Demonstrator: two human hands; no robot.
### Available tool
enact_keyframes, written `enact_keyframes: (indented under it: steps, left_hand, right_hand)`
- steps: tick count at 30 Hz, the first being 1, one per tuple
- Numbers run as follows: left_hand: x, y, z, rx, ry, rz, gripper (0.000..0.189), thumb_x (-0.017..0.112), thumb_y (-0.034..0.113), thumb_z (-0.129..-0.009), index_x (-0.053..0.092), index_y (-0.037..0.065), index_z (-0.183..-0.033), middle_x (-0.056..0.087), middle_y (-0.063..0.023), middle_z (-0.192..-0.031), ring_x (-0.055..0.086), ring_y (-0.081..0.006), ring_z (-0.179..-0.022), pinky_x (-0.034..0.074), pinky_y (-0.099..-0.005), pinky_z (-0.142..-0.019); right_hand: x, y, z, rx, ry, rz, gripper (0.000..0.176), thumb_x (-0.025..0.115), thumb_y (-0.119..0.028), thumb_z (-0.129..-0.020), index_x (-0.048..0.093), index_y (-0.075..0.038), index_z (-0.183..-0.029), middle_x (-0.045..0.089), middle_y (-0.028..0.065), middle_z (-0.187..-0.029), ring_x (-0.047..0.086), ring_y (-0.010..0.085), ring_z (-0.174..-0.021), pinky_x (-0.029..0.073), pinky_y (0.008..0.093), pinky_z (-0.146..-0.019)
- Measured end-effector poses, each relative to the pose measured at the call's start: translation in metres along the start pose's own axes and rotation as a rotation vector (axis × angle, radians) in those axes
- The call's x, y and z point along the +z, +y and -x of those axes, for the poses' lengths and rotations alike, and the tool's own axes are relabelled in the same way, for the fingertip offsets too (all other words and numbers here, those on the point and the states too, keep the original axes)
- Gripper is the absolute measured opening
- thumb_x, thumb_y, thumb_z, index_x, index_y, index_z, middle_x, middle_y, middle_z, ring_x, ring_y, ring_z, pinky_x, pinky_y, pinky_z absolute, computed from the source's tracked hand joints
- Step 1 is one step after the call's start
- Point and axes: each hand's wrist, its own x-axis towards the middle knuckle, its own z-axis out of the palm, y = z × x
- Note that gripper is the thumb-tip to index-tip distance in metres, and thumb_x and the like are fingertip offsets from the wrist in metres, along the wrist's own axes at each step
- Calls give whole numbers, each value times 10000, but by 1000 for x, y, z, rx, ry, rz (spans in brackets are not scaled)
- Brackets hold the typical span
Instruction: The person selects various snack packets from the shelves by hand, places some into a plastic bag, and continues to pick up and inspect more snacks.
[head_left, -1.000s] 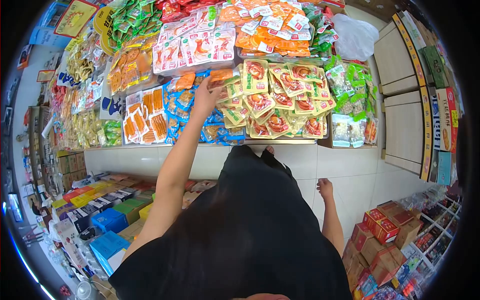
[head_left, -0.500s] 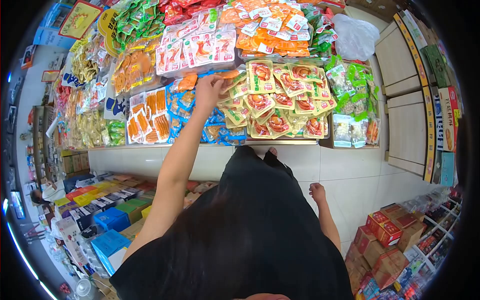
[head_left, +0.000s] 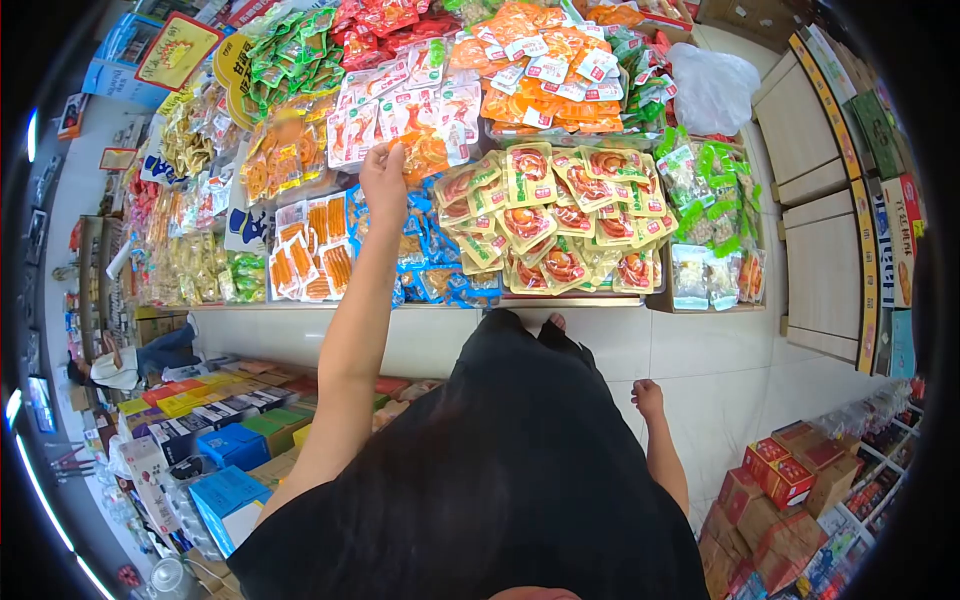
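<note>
My left hand pinches the edge of an orange snack packet. The packet is held up over the front of the white-and-pink packets. Below it lie blue packets, partly behind my forearm. Just right of them is a heap of cream-and-red packets. Clear packs of orange strips sit left of my wrist. Down by my right side hangs my right hand, fingers curled, with nothing visible in it, above the tiled floor.
More orange packets are piled behind, beside a white plastic bag. Wooden cabinets stand right. Cartons are stacked low right, and coloured boxes low left. Another person is at far left.
My left hand has moved slightly left and up from between the blue and cream packets, lifting the orange packet. My right hand stays low. The person at far left shows more.
</note>
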Motion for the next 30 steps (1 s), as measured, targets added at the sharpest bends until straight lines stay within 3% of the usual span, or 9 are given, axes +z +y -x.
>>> enact_keyframes:
  steps: [3, 7, 10, 16, 20, 24, 26, 28, 30]
  left_hand:
    - [1, -10, -3, -226, -28, 437, 159, 542, 145, -890, 502, -2, -933, 599, -70, -795, 593, -109, -660, 497, -228, -555]
    - [9, -7, -7, -308, -53, 554, 154, 500, 141, -909, 482, -3, -960, 603, -104, -886, 631, -162, -720, 550, -285, -616]
    - [22, -5, -16, -327, -91, 706, 144, 473, 128, -917, 469, -2, -979, 601, -121, -939, 638, -188, -808, 555, -315, -682]
    - [53, 11, -46, -311, -109, 620, 124, 469, 111, -914, 449, 14, -990, 591, -127, -966, 637, -205, -837, 558, -347, -714]
    - [84, 17, -77, -277, -138, 589, 147, 486, 100, -900, 436, 12, -1007, 582, -141, -935, 631, -217, -792, 558, -337, -670]
    - [120, 35, -100, -137, -125, 468, 174, 505, 88, -872, 434, 3, -1006, 574, -126, -896, 601, -168, -739, 519, -280, -627]
    - [137, 31, -122, 66, -121, 295, 178, 510, 87, -863, 442, -6, -999, 567, -113, -868, 573, -133, -698, 467, -242, -593]
    - [150, 50, -126, 121, -125, 170, 185, 520, 90, -849, 458, -17, -986, 560, -100, -841, 546, -124, -691, 433, -250, -607]
    - [169, 57, -141, 366, -83, -14, 182, 524, 101, -849, 466, -19, -974, 554, -100, -828, 537, -146, -695, 432, -290, -652]
  right_hand:
    - [2, -9, -3, -25, -8, -8, 217, 522, -151, -827, 609, 38, -892, 632, 114, -700, 612, 177, -560, 503, 292, -534]
    - [4, -9, -11, -46, -4, -47, 220, 522, -153, -824, 610, 36, -895, 631, 113, -700, 614, 181, -565, 506, 292, -534]
    - [4, -1, -17, -90, -23, -11, 188, 500, -157, -849, 595, -5, -906, 621, 82, -699, 589, 142, -518, 443, 264, -433]
    - [6, 6, -15, -84, 23, -38, 186, 508, -153, -846, 597, 6, -883, 621, 95, -674, 599, 162, -511, 447, 278, -424]
    - [7, 1, -6, -31, 53, -30, 215, 512, -165, -829, 616, 21, -860, 630, 118, -683, 619, 195, -557, 507, 308, -534]
    - [13, -3, 6, -7, 85, -29, 216, 512, -167, -833, 616, 21, -855, 625, 114, -666, 612, 194, -539, 501, 306, -530]
    - [17, -2, 9, 3, 101, -50, 215, 511, -165, -834, 617, 21, -855, 624, 114, -663, 610, 193, -534, 500, 305, -528]
    - [23, 7, 11, 2, 80, -109, 215, 492, -163, -839, 593, 18, -897, 625, 108, -679, 605, 168, -516, 450, 283, -431]
    - [28, 15, 16, 19, 96, -143, 213, 491, -161, -838, 593, 17, -894, 623, 106, -676, 603, 166, -514, 448, 283, -428]
